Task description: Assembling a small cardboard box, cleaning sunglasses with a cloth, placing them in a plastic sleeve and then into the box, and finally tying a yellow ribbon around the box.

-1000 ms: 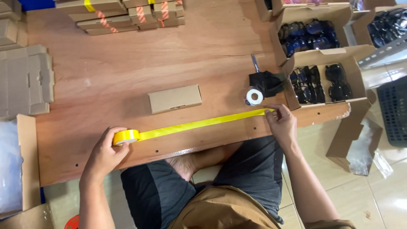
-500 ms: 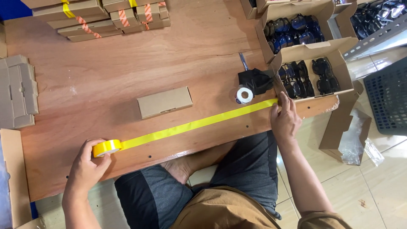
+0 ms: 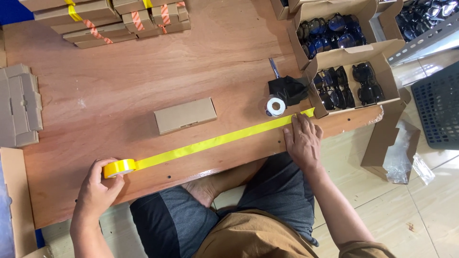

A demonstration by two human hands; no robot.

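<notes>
- Yellow tape roll (image 3: 119, 168) stands on its edge near the front of the wooden table (image 3: 143, 81), and the left hand (image 3: 98, 191) has its fingers closed around it from below, so the roll cannot turn or slide back.
- From the roll a long yellow strip (image 3: 215, 141) runs across the table to the right, flat and straight on the wood; it looks tight, because it is held at both ends.
- The right hand (image 3: 302, 138) lies flat with its fingers spread on the far end of the strip. It presses, it does not grasp anything, and this pins the end to the table just beside the open box of dark glasses (image 3: 351, 86).
- A small closed cardboard box (image 3: 185, 115) lies behind the strip, apart from it, within easy reach of both hands.
- A white tape roll (image 3: 276, 105) and a black dispenser (image 3: 287, 89) sit just behind the right hand.
- At the back edge are stacks of closed boxes (image 3: 110, 21) with yellow and orange tape; at the left are folded flat cartons (image 3: 21, 105).
- The person sits with knees under the table edge, close to the strip.
</notes>
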